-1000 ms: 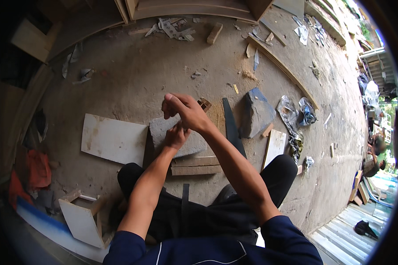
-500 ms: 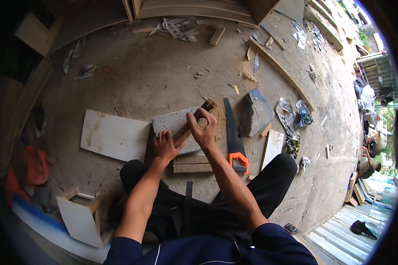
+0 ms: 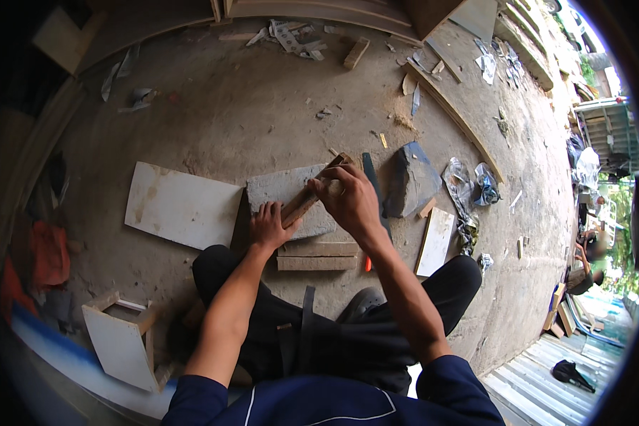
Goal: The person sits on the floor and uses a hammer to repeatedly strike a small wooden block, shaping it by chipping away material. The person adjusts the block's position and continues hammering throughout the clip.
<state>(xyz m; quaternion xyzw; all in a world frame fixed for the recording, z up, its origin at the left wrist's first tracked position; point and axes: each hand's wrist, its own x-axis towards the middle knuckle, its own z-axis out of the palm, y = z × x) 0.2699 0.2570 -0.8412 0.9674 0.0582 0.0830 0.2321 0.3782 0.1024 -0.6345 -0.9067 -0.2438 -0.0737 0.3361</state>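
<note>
A brown wooden strip lies slantwise over a rough grey concrete slab on the ground before me. Its near end is held by my left hand, fingers closed around it. My right hand grips the far part, thumb bent over it; a small pale round patch shows beside that thumb, and I cannot make out what it is. Just right of the slab, a handsaw with a dark blade runs under my right forearm, which hides most of its orange handle. Wooden blocks sit between the slab and my legs.
A white board lies left of the slab. To the right are a dark, jagged stone block, a narrow white board and crumpled plastic. A long wooden strip extends beyond. A small white wooden box stands near left.
My right hand has turned and shifted slightly right, still on the wooden strip. My right forearm now covers most of the saw's handle. The left hand stays at the strip's near end.
</note>
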